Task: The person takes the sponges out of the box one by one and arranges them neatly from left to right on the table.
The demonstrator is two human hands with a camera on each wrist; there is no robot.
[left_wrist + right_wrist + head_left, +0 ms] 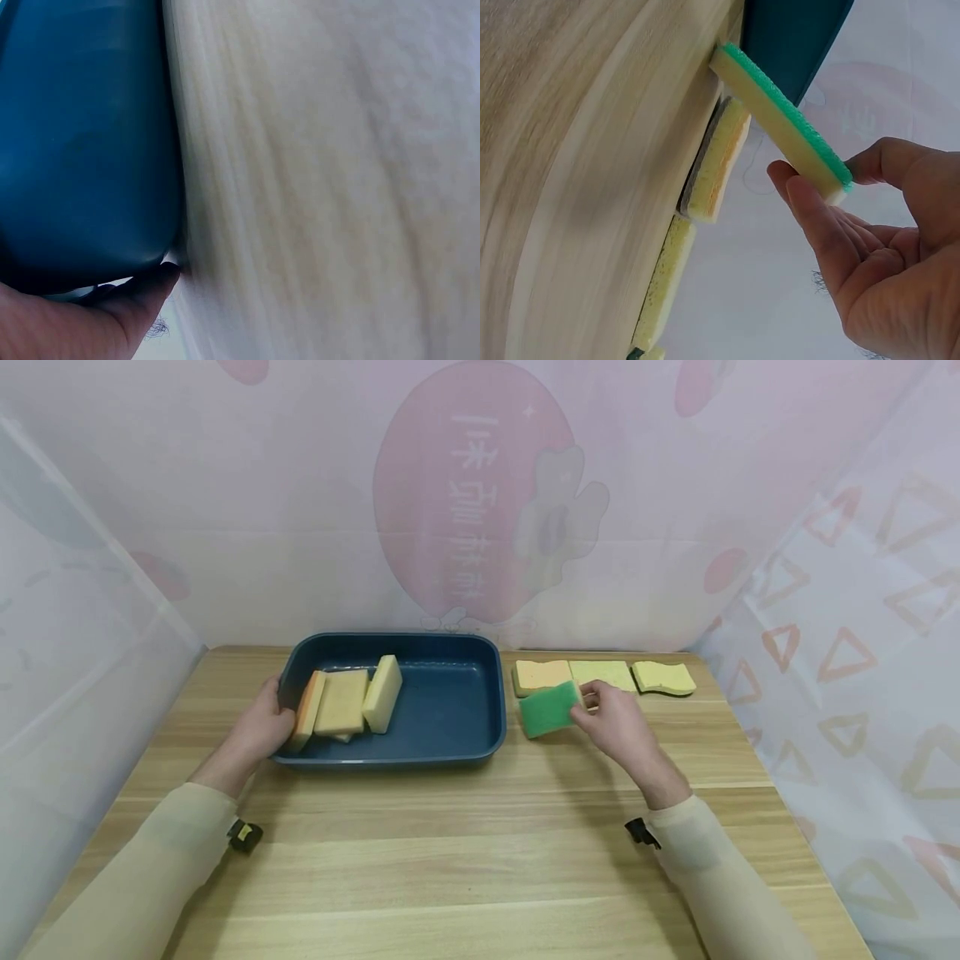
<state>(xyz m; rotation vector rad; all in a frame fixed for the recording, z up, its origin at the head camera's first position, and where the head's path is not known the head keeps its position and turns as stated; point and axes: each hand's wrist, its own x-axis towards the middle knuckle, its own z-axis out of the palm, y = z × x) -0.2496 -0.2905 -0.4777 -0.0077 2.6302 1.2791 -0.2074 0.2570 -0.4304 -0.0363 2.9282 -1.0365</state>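
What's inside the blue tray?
In the tray, an orange-backed sponge, a middle sponge and a right sponge. Something pale peeks from beneath the middle one; its remainder is covered.

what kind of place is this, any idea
Probably a small makeshift booth for tabletop work: printed sheets hang around three sides of a wood-grain table, with a blue tub and sponges on it.
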